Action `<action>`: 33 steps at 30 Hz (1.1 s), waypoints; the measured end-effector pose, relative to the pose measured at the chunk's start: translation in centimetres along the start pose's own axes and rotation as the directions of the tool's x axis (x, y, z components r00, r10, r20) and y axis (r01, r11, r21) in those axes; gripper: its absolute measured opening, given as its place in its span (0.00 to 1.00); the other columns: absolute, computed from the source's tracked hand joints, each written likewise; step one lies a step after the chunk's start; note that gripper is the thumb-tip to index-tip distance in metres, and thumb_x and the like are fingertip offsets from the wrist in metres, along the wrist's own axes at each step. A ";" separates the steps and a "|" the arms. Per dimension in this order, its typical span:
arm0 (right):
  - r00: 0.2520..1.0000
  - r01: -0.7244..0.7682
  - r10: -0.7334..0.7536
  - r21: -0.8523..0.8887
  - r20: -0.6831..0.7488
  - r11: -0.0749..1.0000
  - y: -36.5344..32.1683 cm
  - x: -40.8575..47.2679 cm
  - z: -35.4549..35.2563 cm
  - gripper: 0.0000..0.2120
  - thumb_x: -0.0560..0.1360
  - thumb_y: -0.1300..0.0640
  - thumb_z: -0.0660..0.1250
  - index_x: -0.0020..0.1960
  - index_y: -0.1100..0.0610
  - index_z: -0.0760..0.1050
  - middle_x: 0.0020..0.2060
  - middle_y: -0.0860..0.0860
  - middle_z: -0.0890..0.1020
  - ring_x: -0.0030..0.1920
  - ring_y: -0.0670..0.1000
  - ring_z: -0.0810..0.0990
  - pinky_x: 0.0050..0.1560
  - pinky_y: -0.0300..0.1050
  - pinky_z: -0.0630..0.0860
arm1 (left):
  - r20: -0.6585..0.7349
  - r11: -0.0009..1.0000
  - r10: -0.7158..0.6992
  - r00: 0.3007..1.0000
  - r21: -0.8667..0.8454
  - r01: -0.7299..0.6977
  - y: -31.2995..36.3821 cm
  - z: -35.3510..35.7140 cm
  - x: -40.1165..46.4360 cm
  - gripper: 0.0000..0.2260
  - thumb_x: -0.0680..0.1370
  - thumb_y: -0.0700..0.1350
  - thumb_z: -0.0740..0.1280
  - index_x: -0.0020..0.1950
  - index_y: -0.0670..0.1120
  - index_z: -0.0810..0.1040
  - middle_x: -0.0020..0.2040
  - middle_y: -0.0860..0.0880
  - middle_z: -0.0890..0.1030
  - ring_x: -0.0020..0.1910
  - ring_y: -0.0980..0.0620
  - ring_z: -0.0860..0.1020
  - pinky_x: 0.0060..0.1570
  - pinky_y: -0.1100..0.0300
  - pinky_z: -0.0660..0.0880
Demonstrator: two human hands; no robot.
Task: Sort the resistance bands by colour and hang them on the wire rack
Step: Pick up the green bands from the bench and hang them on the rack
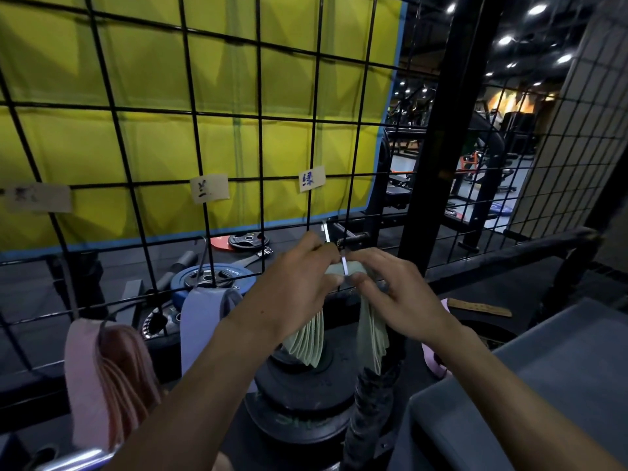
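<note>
While both hands (299,283) pinch them, ribbed green bands (306,341) drape.

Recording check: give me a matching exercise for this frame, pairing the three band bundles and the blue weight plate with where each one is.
Things:
1. green bands
2. pink bands
3. lavender bands
4. blue weight plate

Places:
A. hanging at far left of the wire rack
B. on the floor behind the rack
C. draped over a hook, gripped by left hand and right hand
D. hanging between the other two bundles

Pairs: 1-C, 2-A, 3-D, 4-B
</note>
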State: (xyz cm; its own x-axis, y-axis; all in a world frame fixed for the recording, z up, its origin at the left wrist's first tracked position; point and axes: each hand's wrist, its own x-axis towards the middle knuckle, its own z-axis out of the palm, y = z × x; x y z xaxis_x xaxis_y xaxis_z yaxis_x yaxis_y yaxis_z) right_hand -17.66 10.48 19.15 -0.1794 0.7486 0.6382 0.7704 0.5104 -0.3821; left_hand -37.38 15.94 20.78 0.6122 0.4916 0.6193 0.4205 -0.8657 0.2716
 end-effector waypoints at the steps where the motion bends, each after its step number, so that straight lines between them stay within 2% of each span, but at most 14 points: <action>1: 1.000 -0.015 0.015 0.010 -0.004 1.000 -0.2 0.1 -0.1 0.11 0.82 0.62 0.62 0.61 0.53 0.78 0.49 0.46 0.82 0.47 0.46 0.80 0.45 0.43 0.76 | -0.007 1.000 -0.003 1.000 0.005 0.003 0.1 0.0 0.1 0.08 0.82 0.45 0.66 0.60 0.45 0.77 0.53 0.50 0.71 0.46 0.47 0.75 0.47 0.50 0.73; 5: 0.998 -0.061 0.061 0.006 -0.014 0.998 -0.5 0.5 0.4 0.07 0.83 0.60 0.60 0.53 0.53 0.76 0.40 0.47 0.79 0.39 0.47 0.77 0.39 0.43 0.71 | -0.058 0.999 -0.042 0.997 0.028 0.043 0.7 0.6 0.1 0.09 0.83 0.45 0.64 0.59 0.43 0.77 0.51 0.49 0.74 0.47 0.48 0.74 0.47 0.52 0.72; 8: 0.997 -0.070 0.070 0.001 0.024 0.998 -0.5 0.5 0.9 0.06 0.83 0.60 0.59 0.53 0.55 0.75 0.39 0.47 0.77 0.38 0.47 0.75 0.37 0.39 0.68 | -0.105 0.996 -0.081 0.991 0.031 0.085 0.6 1.4 -0.7 0.10 0.82 0.47 0.64 0.60 0.44 0.77 0.51 0.51 0.74 0.46 0.52 0.74 0.45 0.58 0.70; 10: 0.997 -0.076 0.076 0.006 0.032 0.997 -0.4 0.5 1.0 0.07 0.83 0.60 0.59 0.57 0.55 0.75 0.41 0.48 0.78 0.40 0.46 0.76 0.39 0.39 0.70 | -0.121 0.992 -0.119 0.985 0.029 0.123 0.4 1.7 -1.2 0.12 0.82 0.49 0.64 0.62 0.45 0.76 0.53 0.50 0.75 0.47 0.50 0.75 0.45 0.58 0.72; 14: 0.992 -0.115 0.113 0.038 0.047 0.993 -0.5 0.4 1.4 0.11 0.83 0.58 0.60 0.63 0.53 0.77 0.52 0.45 0.82 0.51 0.43 0.80 0.50 0.40 0.75 | -0.110 0.983 -0.178 0.978 0.017 0.181 0.4 2.1 -1.3 0.12 0.82 0.50 0.63 0.62 0.45 0.77 0.54 0.50 0.73 0.47 0.50 0.75 0.45 0.59 0.72; 17: 0.992 -0.126 0.127 0.062 -0.015 0.990 -0.7 0.0 1.9 0.10 0.83 0.58 0.60 0.61 0.53 0.78 0.49 0.43 0.82 0.50 0.42 0.80 0.48 0.37 0.74 | -0.109 0.970 -0.242 0.964 -0.031 0.240 0.4 2.5 -1.4 0.13 0.82 0.52 0.63 0.62 0.46 0.76 0.55 0.52 0.72 0.45 0.53 0.74 0.43 0.64 0.66; 20: 0.985 -0.154 0.160 0.089 -0.064 0.984 -1.0 -0.5 2.5 0.11 0.83 0.60 0.60 0.61 0.53 0.78 0.49 0.42 0.82 0.50 0.40 0.80 0.47 0.32 0.71 | -0.114 0.967 -0.251 0.961 -0.065 0.245 0.4 2.9 -2.1 0.16 0.82 0.54 0.63 0.64 0.47 0.75 0.57 0.53 0.71 0.48 0.53 0.75 0.48 0.62 0.70; 22: 0.979 -0.186 0.198 0.163 -0.057 0.969 -1.2 -1.0 3.0 0.13 0.83 0.61 0.60 0.64 0.52 0.77 0.52 0.43 0.83 0.53 0.41 0.81 0.51 0.33 0.74 | -0.126 0.945 -0.295 0.947 -0.182 0.270 0.3 3.2 -2.9 0.17 0.80 0.55 0.65 0.67 0.50 0.74 0.59 0.55 0.69 0.51 0.59 0.74 0.52 0.62 0.74; 24: 0.974 -0.219 0.227 0.191 -0.023 0.957 -1.4 -1.4 3.5 0.18 0.81 0.63 0.62 0.68 0.51 0.75 0.56 0.43 0.83 0.56 0.41 0.81 0.55 0.36 0.76 | -0.134 0.897 -0.361 0.923 -0.323 0.303 0.3 3.7 -4.0 0.20 0.79 0.51 0.69 0.70 0.52 0.70 0.62 0.57 0.67 0.57 0.63 0.73 0.58 0.62 0.75; 26: 0.968 -0.247 0.251 0.166 -0.009 0.955 -1.3 -1.7 3.8 0.25 0.77 0.64 0.63 0.72 0.50 0.70 0.59 0.43 0.82 0.58 0.39 0.80 0.59 0.39 0.76 | -0.124 0.875 -0.381 0.916 -0.370 0.313 0.5 4.2 -4.7 0.27 0.78 0.49 0.70 0.74 0.53 0.65 0.66 0.58 0.65 0.61 0.63 0.71 0.61 0.70 0.71; 28: 0.955 -0.293 0.297 0.167 0.000 0.942 -1.1 -2.0 3.9 0.29 0.76 0.65 0.63 0.75 0.50 0.67 0.60 0.43 0.81 0.58 0.37 0.79 0.59 0.38 0.76 | -0.110 0.868 -0.393 0.913 -0.371 0.329 0.7 4.6 -4.8 0.30 0.79 0.49 0.70 0.78 0.54 0.60 0.67 0.58 0.63 0.60 0.65 0.68 0.56 0.81 0.63; 29: 0.948 -0.312 0.317 0.175 0.000 0.934 -1.1 -2.2 4.0 0.30 0.76 0.65 0.63 0.76 0.49 0.66 0.60 0.43 0.81 0.58 0.36 0.78 0.59 0.38 0.76 | -0.109 0.864 -0.404 0.908 -0.371 0.340 0.8 4.8 -4.7 0.31 0.80 0.50 0.69 0.79 0.54 0.59 0.67 0.58 0.63 0.59 0.65 0.67 0.54 0.82 0.62; 33: 0.932 -0.350 0.363 0.271 0.002 0.897 -1.6 -3.0 4.6 0.25 0.78 0.65 0.61 0.72 0.48 0.70 0.58 0.41 0.82 0.59 0.41 0.80 0.60 0.47 0.78 | -0.117 0.849 -0.451 0.885 -0.362 0.385 0.7 5.0 -4.6 0.31 0.80 0.52 0.68 0.80 0.55 0.58 0.70 0.54 0.69 0.65 0.57 0.71 0.59 0.69 0.65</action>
State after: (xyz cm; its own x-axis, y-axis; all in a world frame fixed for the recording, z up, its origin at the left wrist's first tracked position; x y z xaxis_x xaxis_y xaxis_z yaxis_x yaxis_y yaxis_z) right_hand -21.16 9.38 14.70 0.1112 0.8838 0.4545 0.5876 0.3104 -0.7473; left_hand -36.58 13.57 14.47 0.2735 0.8142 0.5121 0.3504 -0.5801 0.7353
